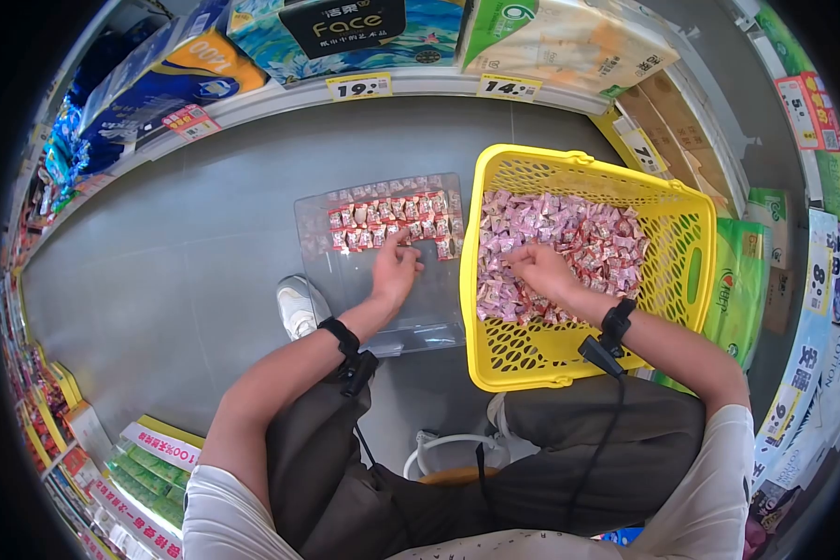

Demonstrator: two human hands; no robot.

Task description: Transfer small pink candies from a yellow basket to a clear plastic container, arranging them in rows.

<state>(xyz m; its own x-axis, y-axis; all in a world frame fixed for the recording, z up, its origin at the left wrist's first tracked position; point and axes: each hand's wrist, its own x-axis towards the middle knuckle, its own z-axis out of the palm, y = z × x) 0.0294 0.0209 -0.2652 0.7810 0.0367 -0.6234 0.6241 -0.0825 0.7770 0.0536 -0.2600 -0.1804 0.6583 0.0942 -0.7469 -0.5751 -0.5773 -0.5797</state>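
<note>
My left hand is over a clear plastic tray, its index finger reaching to the rows of small red-and-white wrapped candies and its other fingers loosely bent. Nothing shows in its grasp. Inside the yellow shopping basket, my right hand pinches thumb and fingers together at a small wrapped candy, just above the heap. Pink-purple wrapped candies fill the left part of that heap, and red-and-white ones lie mostly on the right. Black straps with small devices are on both wrists.
Shelves with tissue packs and price tags run along the far side. More packs stand right of the basket. A white shoe is beside the tray on the grey floor. Below me stands a small stool.
</note>
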